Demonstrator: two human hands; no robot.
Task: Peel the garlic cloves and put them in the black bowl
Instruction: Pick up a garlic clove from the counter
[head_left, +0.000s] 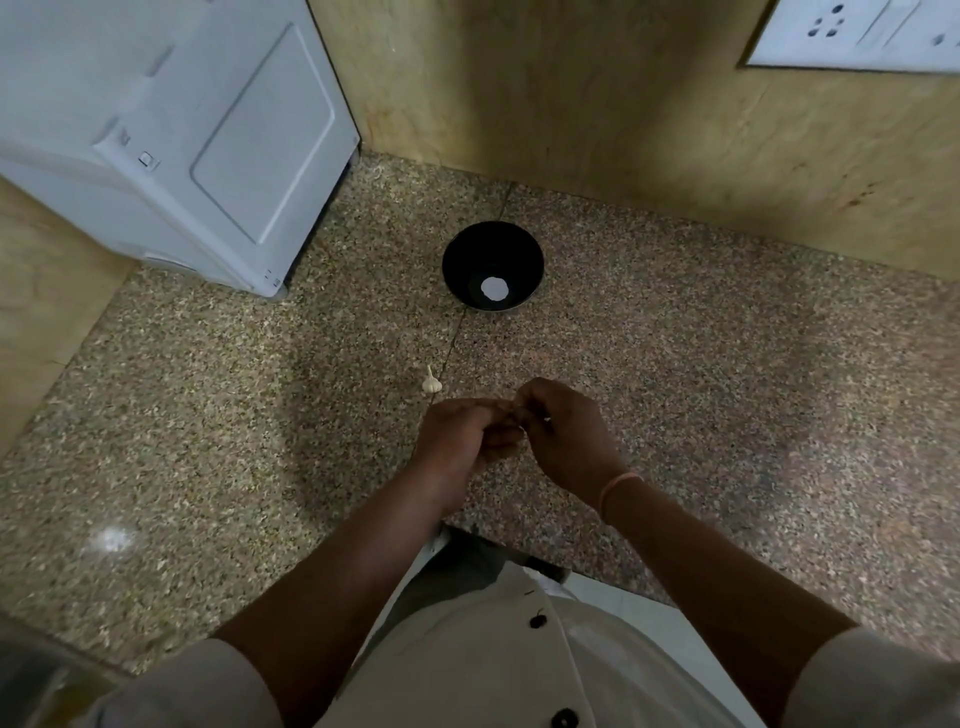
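Observation:
A black bowl (492, 264) stands on the granite counter, with a bright white spot at its bottom. A small garlic bulb (431, 383) with a short stem lies on the counter between the bowl and my hands. My left hand (462, 434) and my right hand (563, 434) meet above the counter just in front of the bulb. Their fingers are curled together around something small that I can barely see. Only a sliver shows between the fingertips (519, 415).
A white appliance (171, 135) stands at the back left of the speckled counter (208, 441). A tan wall runs behind, with a white socket plate (857, 31) at the upper right. The counter's front edge is near my body.

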